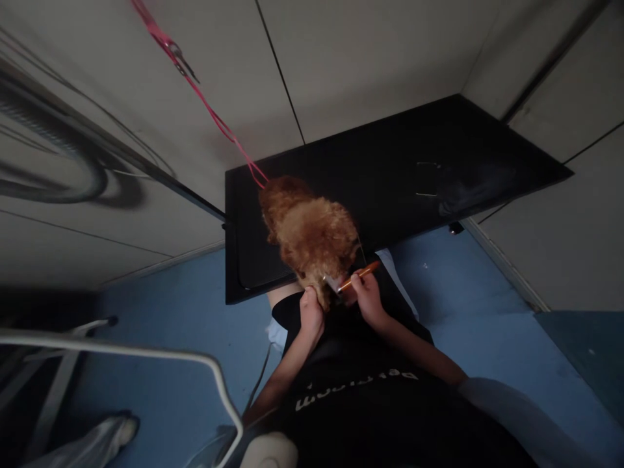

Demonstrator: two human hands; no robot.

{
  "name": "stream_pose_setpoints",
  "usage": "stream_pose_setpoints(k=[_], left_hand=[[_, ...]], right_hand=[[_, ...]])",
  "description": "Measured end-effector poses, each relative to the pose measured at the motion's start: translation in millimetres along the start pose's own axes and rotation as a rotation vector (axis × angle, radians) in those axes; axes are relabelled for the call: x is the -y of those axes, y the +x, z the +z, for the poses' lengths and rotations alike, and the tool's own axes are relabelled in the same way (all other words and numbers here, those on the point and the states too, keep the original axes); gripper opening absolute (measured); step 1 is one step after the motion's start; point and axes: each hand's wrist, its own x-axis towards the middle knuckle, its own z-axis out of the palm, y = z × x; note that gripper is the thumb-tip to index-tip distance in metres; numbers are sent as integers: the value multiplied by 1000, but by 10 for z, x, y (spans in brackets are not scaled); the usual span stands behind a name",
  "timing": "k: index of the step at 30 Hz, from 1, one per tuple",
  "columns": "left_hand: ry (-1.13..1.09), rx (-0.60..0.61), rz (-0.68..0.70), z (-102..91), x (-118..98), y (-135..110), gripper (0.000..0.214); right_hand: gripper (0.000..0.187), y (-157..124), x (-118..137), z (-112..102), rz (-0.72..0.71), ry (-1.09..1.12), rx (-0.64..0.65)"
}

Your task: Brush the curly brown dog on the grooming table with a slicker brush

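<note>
A brown curly-coated dog (316,227) is on the black grooming table (380,182), at its near left edge. My left hand (311,313) is closed around one of the dog's legs (319,276), with the paw hidden in my fingers. In my right hand (369,299) is a grooming brush (361,275) with an orange handle. The brush's pale head lies against the fur close to my left hand; its bristles are too small to make out. A thin pink leash (219,120) runs from the dog's neck area up to the left.
Along the table's left side rises a dark pole (180,185), with a grey ribbed hose (78,156) behind it. A white curved metal bar (146,351) crosses the lower left. Panelled wall stands behind the table, and blue floor (170,312) lies below.
</note>
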Motion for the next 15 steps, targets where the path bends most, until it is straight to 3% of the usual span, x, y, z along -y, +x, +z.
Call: stream_pose_setpoints(k=[5,8,12,15], left_hand=[[-131,-42,-59,154,-136,-34,38],[-169,-68,-58,167,-155,-23,37],[-91,-73,-9,102,-82,19,38],[62,-79,23,0,10,34,40]], right_hand=[[26,53,43,5,41,90,46],[26,69,51,-13,45,93,-66],[27,88,9,7,73,86,119],[29,148,-45,54,67,53,13]])
